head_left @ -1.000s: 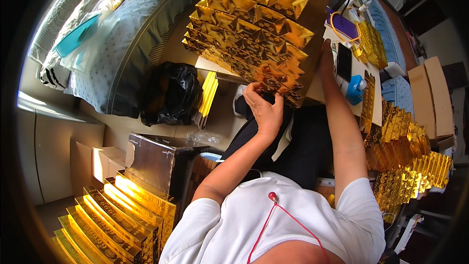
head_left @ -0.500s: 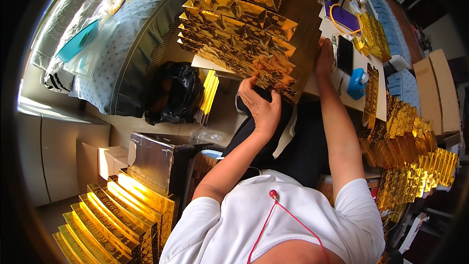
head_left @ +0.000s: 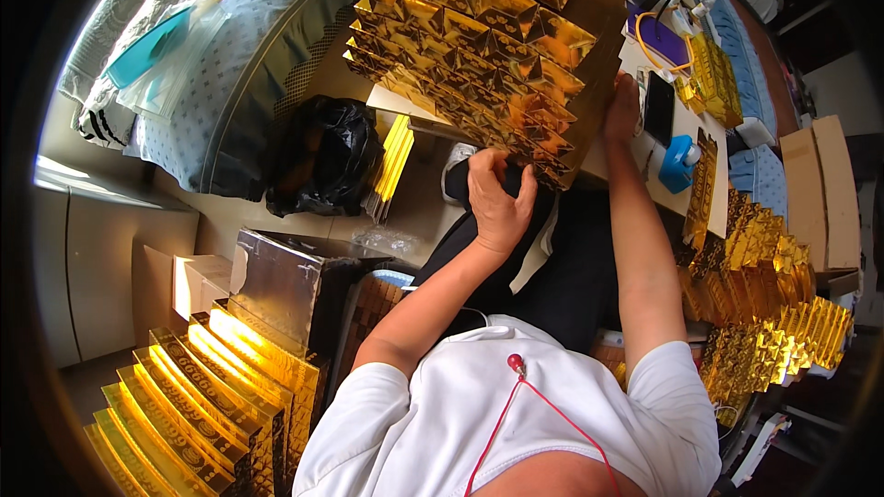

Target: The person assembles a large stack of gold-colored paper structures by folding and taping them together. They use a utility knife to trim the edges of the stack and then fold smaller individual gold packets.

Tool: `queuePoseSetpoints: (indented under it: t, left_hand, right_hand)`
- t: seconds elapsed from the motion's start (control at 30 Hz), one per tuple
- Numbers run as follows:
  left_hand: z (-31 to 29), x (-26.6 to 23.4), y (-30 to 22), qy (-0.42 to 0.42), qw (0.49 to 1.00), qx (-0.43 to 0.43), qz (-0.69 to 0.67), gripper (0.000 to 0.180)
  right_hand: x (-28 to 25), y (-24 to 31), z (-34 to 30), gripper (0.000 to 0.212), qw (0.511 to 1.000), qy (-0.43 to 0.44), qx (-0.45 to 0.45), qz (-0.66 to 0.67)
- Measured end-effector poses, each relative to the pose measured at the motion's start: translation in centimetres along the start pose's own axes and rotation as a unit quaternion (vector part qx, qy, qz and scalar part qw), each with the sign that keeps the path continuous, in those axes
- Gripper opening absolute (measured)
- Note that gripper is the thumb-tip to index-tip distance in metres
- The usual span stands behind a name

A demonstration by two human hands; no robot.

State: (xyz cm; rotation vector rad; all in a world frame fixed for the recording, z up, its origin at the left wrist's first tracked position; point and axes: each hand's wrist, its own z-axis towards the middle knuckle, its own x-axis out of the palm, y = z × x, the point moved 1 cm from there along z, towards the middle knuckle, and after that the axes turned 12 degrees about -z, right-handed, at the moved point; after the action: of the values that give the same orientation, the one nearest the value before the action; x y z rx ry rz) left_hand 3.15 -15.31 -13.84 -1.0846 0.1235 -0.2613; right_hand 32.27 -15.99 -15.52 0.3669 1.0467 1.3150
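Observation:
A large pleated stack of folded gold foil paper (head_left: 470,46) stands at the top middle, its rows of shiny points facing me. At its lower edge is my left hand (head_left: 500,202), fingers curled and thumb held apart from them, with the tips against the bottom folds. My right hand (head_left: 622,110) is closed along the stack's shaded right side, its fingertips partly hidden. Both hands appear to steady the stack between them. Part of a white tabletop (head_left: 405,103) shows under its left corner.
Beside my right hand lie a black phone (head_left: 658,109) and a blue bottle (head_left: 679,164). More gold folded paper (head_left: 764,331) is piled at the right, and fanned gold sheets (head_left: 198,405) at the lower left. A black bag (head_left: 327,156) and a dark box (head_left: 276,281) stand left.
The gold stack has shifted a little right in view and shows more of its front. My left hand has slid slightly right and lower along its bottom edge; my right hand stays at its side.

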Motion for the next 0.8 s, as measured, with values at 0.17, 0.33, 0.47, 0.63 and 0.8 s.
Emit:
queuePoseSetpoints:
  t: [0.17,0.33,0.47,0.63,0.8]
  left_hand:
    - [-1.0,0.1,-0.7,0.013,0.829,-0.410,-0.381,0.015]
    - [-0.8,-0.3,-1.2,0.009,0.695,-0.548,-0.464,0.026]
    - [-0.7,-1.0,0.4,-0.032,0.734,-0.507,-0.451,0.023]
    - [1.1,-2.9,2.8,-0.045,0.741,-0.494,-0.453,0.033]
    - [2.5,-2.2,3.0,0.025,0.681,-0.499,-0.536,0.037]
  right_hand:
    - [0.1,0.4,-0.1,0.049,1.000,0.010,0.005,0.009]
    - [-0.5,-1.1,0.1,0.048,0.998,0.038,0.035,0.020]
    - [-1.3,1.7,-0.6,0.036,1.000,0.014,-0.016,-0.019]
    - [-5.8,5.0,-1.1,0.025,0.949,-0.100,-0.171,-0.245]
    - [-9.1,2.6,0.4,0.041,0.881,-0.045,-0.144,-0.449]
